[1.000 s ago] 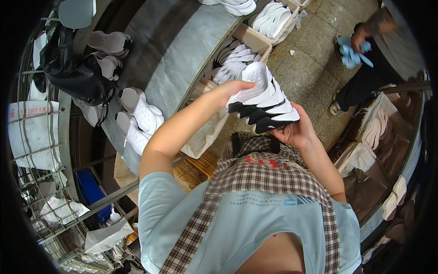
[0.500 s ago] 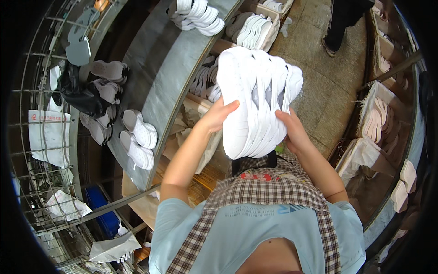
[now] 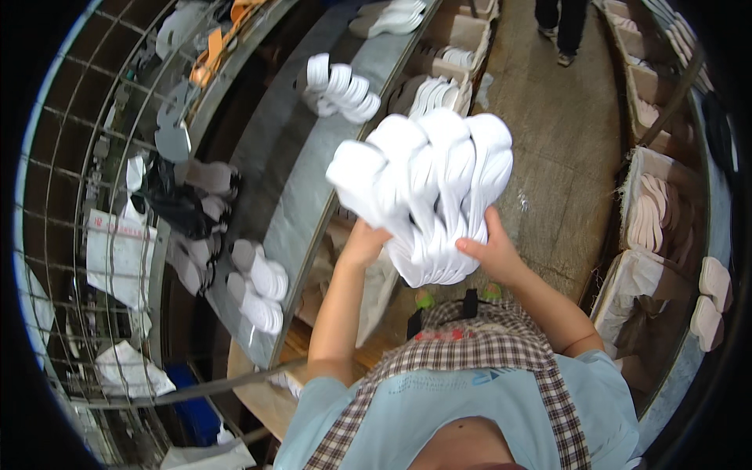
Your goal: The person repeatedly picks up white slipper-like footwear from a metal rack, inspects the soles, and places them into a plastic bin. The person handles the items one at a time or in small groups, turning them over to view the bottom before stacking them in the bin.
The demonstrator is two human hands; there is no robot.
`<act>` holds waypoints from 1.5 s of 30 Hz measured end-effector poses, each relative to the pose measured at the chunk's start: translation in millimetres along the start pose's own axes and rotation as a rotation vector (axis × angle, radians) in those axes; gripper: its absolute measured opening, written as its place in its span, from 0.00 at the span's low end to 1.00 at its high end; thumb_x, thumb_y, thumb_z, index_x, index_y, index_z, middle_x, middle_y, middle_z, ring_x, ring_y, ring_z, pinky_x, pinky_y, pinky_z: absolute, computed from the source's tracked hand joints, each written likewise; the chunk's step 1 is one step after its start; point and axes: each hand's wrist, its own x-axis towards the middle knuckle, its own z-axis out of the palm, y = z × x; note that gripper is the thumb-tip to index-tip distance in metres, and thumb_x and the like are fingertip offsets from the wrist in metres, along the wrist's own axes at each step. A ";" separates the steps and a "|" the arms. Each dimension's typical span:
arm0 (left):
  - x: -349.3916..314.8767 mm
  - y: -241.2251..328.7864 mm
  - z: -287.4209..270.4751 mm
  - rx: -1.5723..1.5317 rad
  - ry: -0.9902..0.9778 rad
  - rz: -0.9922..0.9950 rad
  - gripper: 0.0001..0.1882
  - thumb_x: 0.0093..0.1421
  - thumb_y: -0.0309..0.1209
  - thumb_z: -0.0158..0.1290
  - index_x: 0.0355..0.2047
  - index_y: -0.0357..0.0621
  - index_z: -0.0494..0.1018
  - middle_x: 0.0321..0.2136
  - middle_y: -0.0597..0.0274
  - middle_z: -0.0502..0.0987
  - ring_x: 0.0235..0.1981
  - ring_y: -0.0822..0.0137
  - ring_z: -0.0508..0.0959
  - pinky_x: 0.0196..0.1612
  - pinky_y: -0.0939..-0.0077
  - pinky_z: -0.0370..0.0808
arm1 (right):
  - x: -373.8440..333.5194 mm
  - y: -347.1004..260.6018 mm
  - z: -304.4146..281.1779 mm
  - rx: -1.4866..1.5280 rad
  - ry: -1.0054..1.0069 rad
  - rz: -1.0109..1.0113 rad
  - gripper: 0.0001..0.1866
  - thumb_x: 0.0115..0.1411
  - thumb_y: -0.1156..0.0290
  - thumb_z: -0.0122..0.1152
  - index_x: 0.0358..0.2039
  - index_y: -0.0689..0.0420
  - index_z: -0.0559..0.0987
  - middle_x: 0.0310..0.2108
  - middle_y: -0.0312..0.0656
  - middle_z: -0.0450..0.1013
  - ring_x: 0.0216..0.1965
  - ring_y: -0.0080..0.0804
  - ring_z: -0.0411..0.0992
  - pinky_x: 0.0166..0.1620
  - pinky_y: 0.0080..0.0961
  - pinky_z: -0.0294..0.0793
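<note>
Between both hands I hold a stack of white shoe soles (image 3: pixel 439 184), nested in one another and fanned out in several overlapping rows. My left hand (image 3: pixel 365 244) grips the stack's lower left side, its fingers mostly hidden behind the soles. On the lower right, my right hand (image 3: pixel 493 252) is closed around the edge with the thumb lying on the front. The soles are held up in front of my checked apron (image 3: pixel 462 352), above the walkway. To their upper left, another group of white soles (image 3: pixel 341 92) rests on the metal bench (image 3: pixel 294 184).
More soles (image 3: pixel 260 286) lie at the bench's near end. A wire mesh rack (image 3: pixel 117 266) stands at the left, with a black plastic bag (image 3: pixel 174 200) by it. Cloth-lined bins (image 3: pixel 656 180) with pale soles line the right side. Another person's legs (image 3: pixel 562 27) are on the walkway (image 3: pixel 540 149).
The stack has tipped and spread, so its rows show more of their upper ends. My left thumb has slipped lower on it. The other person has moved farther up the walkway.
</note>
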 end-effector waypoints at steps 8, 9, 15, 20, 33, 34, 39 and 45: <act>-14.1 -2.5 8.6 -0.677 -0.062 -0.203 0.29 0.63 0.43 0.45 0.60 0.45 0.55 0.54 0.51 0.65 0.52 0.56 0.70 0.46 0.60 0.74 | 44.9 9.0 -9.6 -0.500 -0.120 -0.426 0.40 0.50 0.66 0.65 0.62 0.54 0.56 0.59 0.50 0.54 0.60 0.38 0.55 0.61 0.35 0.55; -15.4 -2.0 9.3 -0.730 -0.090 -0.216 0.29 0.63 0.43 0.45 0.60 0.45 0.55 0.54 0.50 0.65 0.52 0.55 0.70 0.46 0.59 0.74 | 46.9 6.7 -11.5 -0.423 -0.119 -0.333 0.36 0.53 0.67 0.62 0.61 0.52 0.58 0.59 0.51 0.55 0.61 0.38 0.55 0.62 0.34 0.55; -18.3 5.1 5.2 -0.816 -0.112 -0.276 0.29 0.63 0.44 0.44 0.60 0.43 0.55 0.54 0.49 0.66 0.51 0.53 0.70 0.44 0.57 0.76 | 25.4 8.0 6.3 0.632 -0.283 0.257 0.33 0.58 0.56 0.54 0.61 0.53 0.60 0.59 0.44 0.60 0.59 0.32 0.60 0.62 0.34 0.59; -14.1 8.8 9.2 -0.870 -0.127 -0.308 0.29 0.63 0.44 0.44 0.60 0.42 0.54 0.53 0.47 0.66 0.50 0.50 0.70 0.43 0.55 0.77 | 21.1 14.1 23.0 0.388 -0.220 0.098 0.37 0.51 0.57 0.61 0.59 0.55 0.61 0.60 0.45 0.56 0.60 0.36 0.56 0.60 0.32 0.57; -42.8 23.1 37.8 -1.116 -0.199 -0.150 0.31 0.63 0.44 0.44 0.60 0.41 0.53 0.54 0.43 0.63 0.49 0.45 0.71 0.40 0.50 0.79 | 11.9 11.6 -4.1 1.108 0.039 0.112 0.40 0.48 0.48 0.54 0.57 0.63 0.64 0.49 0.56 0.68 0.43 0.45 0.75 0.40 0.35 0.81; -40.6 22.9 37.3 -1.106 -0.190 -0.163 0.31 0.62 0.44 0.44 0.60 0.41 0.53 0.54 0.43 0.63 0.48 0.46 0.71 0.40 0.50 0.79 | 10.5 14.9 -5.4 1.098 0.019 0.116 0.39 0.49 0.49 0.53 0.57 0.62 0.64 0.49 0.56 0.68 0.43 0.45 0.74 0.40 0.36 0.81; -21.9 15.6 39.8 -1.000 -0.131 -0.218 0.31 0.60 0.45 0.47 0.59 0.42 0.56 0.56 0.45 0.60 0.47 0.48 0.69 0.40 0.53 0.79 | 5.4 31.1 5.3 0.794 0.011 0.154 0.45 0.44 0.53 0.57 0.62 0.60 0.57 0.56 0.54 0.62 0.52 0.41 0.68 0.55 0.35 0.68; -18.0 11.1 38.1 -1.061 -0.226 -0.192 0.32 0.58 0.46 0.50 0.58 0.43 0.58 0.58 0.47 0.58 0.46 0.51 0.68 0.40 0.56 0.80 | 15.8 51.2 12.9 0.897 -0.079 0.189 0.50 0.39 0.54 0.60 0.62 0.62 0.56 0.58 0.53 0.60 0.56 0.44 0.65 0.57 0.38 0.67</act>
